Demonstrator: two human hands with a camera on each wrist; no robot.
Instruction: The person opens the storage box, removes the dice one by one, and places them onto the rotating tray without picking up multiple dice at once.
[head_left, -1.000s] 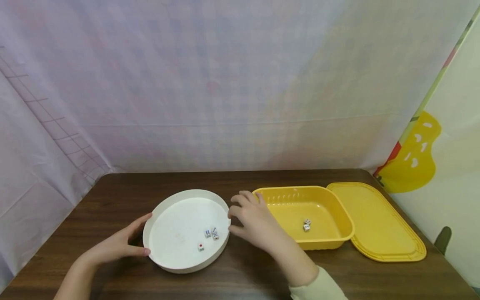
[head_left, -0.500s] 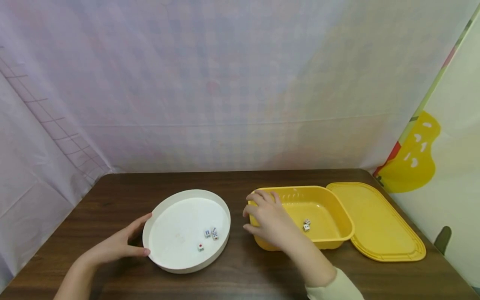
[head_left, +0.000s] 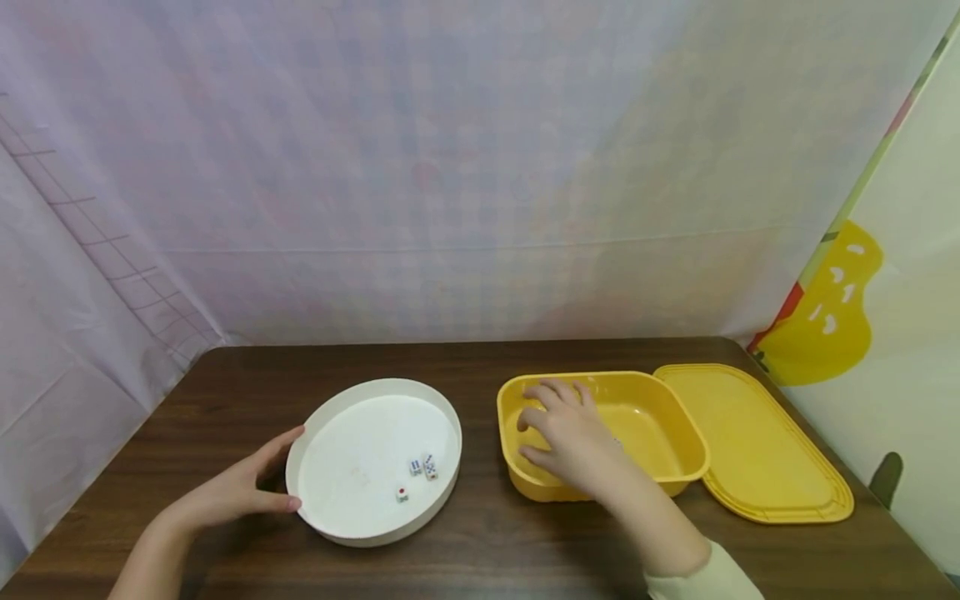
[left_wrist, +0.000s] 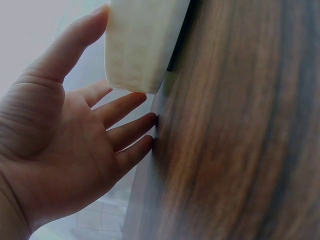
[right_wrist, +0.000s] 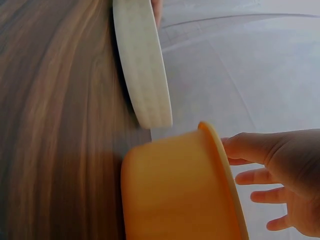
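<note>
My left hand (head_left: 228, 490) rests its spread, nearly straight fingers and thumb at the left side of a round white tray (head_left: 348, 433). In the left wrist view the thumb (left_wrist: 82, 37) touches the tray's rim. Three dice lie in the tray's right part: one with a red pip (head_left: 402, 494) and two with blue pips, a left die (head_left: 416, 467) and a right die (head_left: 430, 467). Over the yellow plastic tub (head_left: 660, 442) hovers my right hand (head_left: 573, 437), fingers loosely bent and holding nothing. A sliver of a white die (head_left: 617, 443) shows past it; the hand hides the rest.
A yellow lid (head_left: 757, 450) lies flat at the tub's right, close against it. Everything stands on a dark wood table (head_left: 480, 533). A pale patterned cloth (head_left: 450, 208) hangs behind the table's far edge.
My right hand has moved right, from the white tray's right rim, across the tub's left edge, to over the tub, covering the dice there. The left hand and white tray have stayed put.
</note>
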